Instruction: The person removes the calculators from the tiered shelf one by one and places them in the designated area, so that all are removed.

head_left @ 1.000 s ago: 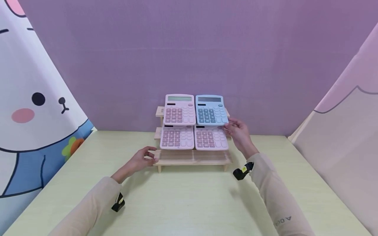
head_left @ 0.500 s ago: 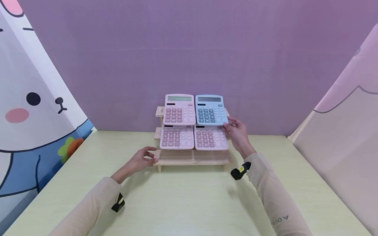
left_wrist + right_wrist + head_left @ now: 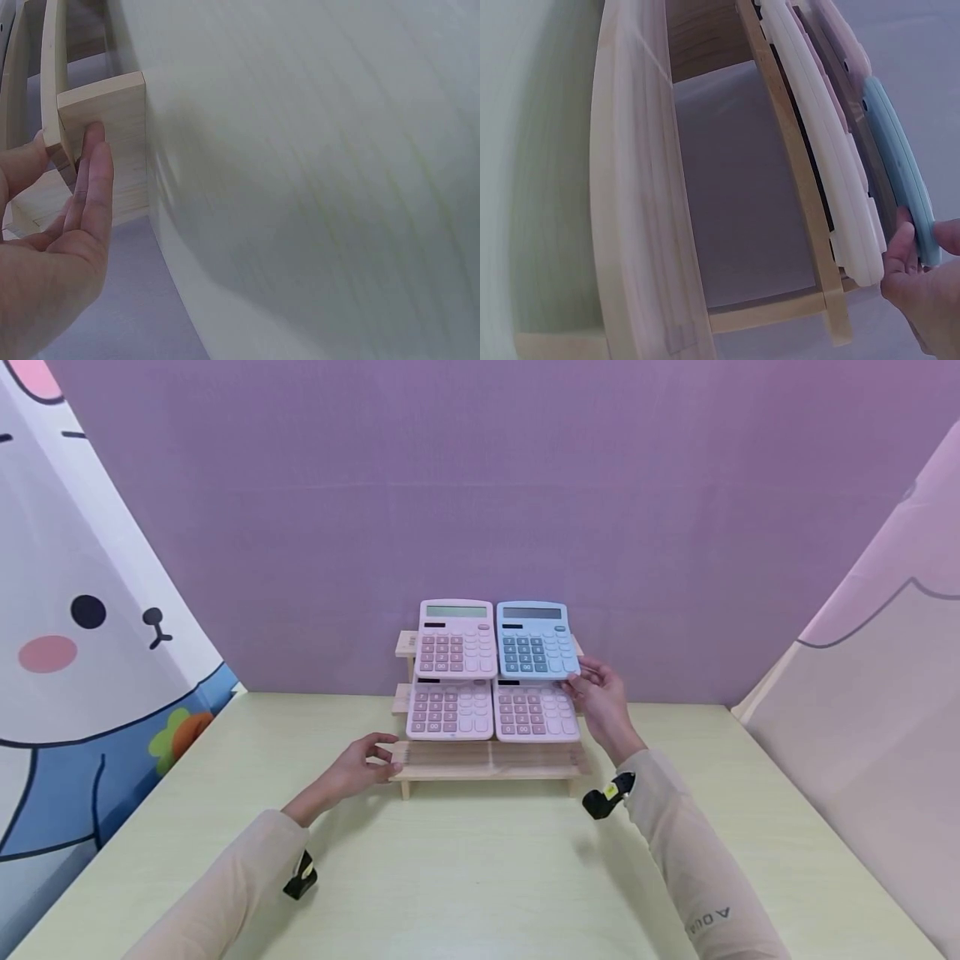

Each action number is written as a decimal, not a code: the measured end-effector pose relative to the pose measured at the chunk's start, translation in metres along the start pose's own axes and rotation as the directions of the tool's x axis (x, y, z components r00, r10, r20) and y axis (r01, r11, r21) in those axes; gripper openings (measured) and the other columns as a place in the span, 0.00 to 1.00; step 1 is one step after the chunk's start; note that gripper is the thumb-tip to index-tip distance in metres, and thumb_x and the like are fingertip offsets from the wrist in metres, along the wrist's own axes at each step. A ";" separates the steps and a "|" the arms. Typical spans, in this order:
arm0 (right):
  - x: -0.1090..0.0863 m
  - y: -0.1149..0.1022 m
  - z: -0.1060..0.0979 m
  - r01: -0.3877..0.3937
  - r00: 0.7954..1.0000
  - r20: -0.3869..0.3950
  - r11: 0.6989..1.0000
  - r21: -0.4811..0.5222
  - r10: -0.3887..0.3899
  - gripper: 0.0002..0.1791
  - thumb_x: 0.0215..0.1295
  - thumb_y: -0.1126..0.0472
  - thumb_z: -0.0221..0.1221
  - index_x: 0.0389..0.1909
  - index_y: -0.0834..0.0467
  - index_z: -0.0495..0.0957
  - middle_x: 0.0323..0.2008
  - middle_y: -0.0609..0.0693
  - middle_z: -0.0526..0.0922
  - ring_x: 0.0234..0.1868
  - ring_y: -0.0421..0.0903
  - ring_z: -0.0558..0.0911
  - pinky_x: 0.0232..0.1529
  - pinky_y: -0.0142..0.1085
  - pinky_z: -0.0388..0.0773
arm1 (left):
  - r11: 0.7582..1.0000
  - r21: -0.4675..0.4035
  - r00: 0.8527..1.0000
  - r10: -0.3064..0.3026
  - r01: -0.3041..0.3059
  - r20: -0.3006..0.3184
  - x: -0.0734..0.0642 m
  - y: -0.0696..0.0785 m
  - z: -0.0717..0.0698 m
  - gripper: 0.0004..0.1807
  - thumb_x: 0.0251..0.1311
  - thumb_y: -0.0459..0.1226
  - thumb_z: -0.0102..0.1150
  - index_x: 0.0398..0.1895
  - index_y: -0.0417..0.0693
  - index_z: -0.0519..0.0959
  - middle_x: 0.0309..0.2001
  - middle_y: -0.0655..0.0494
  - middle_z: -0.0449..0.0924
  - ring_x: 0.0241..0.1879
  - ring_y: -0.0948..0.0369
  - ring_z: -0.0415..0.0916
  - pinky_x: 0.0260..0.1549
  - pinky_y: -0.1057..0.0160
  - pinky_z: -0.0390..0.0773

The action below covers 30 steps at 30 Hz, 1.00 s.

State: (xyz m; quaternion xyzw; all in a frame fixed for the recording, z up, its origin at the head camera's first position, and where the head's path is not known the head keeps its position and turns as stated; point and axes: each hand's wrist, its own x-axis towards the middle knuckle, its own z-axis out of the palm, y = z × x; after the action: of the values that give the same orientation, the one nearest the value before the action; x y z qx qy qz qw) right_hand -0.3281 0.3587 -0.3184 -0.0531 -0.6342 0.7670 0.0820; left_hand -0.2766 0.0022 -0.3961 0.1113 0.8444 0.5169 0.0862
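A three-tier wooden stand (image 3: 450,772) holds four-function-style calculators on its two upper tiers. Up top, a pink calculator (image 3: 480,652) leans beside a blue calculator (image 3: 551,652). Below them stand a left pink calculator (image 3: 472,714) and a right pink calculator (image 3: 558,714), their screens hidden behind the upper pair. My left hand (image 3: 352,774) grips the left end of the lowest tier; the left wrist view shows the thumb above the board (image 3: 51,97) and fingers beneath. My right hand (image 3: 607,706) pinches the blue calculator's lower right corner, thumb in front, fingertip behind (image 3: 904,225).
The stand rests on a pale yellow-green table (image 3: 480,868) before a purple backdrop (image 3: 480,485). A cartoon-printed cloth (image 3: 97,552) hangs at the left, a pale pink and cream one (image 3: 885,718) at the right. Each wrist carries a small black camera (image 3: 300,877).
My right hand and forearm have shifted slightly to the left, staying at the blue calculator's corner. The left hand, the stand and the calculators look unmoved.
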 end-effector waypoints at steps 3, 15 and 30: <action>-0.001 0.000 0.000 0.006 1.000 -0.002 1.000 0.017 -0.006 0.24 0.63 0.74 0.49 0.60 0.60 0.62 0.43 0.48 0.70 0.41 0.41 0.76 0.51 0.29 0.78 | 1.000 -0.014 1.000 0.009 -0.009 0.007 0.000 0.000 0.000 0.30 0.58 0.31 0.56 0.62 0.31 0.58 0.44 0.36 0.71 0.42 0.53 0.79 0.42 0.56 0.83; -0.003 -0.001 -0.001 0.007 1.000 0.004 0.994 0.105 -0.008 0.25 0.62 0.75 0.48 0.61 0.61 0.62 0.43 0.49 0.70 0.41 0.41 0.75 0.51 0.30 0.78 | 1.000 -0.014 1.000 0.006 -0.006 0.001 -0.001 0.001 0.001 0.30 0.58 0.31 0.56 0.62 0.31 0.58 0.44 0.36 0.72 0.41 0.54 0.78 0.42 0.56 0.83; -0.005 -0.001 -0.001 0.003 1.000 -0.009 0.970 0.245 -0.001 0.26 0.60 0.77 0.49 0.60 0.63 0.62 0.39 0.51 0.68 0.34 0.41 0.74 0.39 0.25 0.79 | 1.000 -0.005 1.000 -0.011 0.011 -0.003 0.000 0.000 0.000 0.30 0.59 0.32 0.56 0.62 0.32 0.58 0.44 0.37 0.71 0.41 0.54 0.78 0.42 0.56 0.83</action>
State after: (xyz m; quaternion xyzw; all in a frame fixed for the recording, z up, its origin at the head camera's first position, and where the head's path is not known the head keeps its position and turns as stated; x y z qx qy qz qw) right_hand -0.3233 0.3590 -0.3175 -0.0454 -0.5345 0.8390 0.0912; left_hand -0.2766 0.0026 -0.3961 0.1056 0.8437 0.5188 0.0881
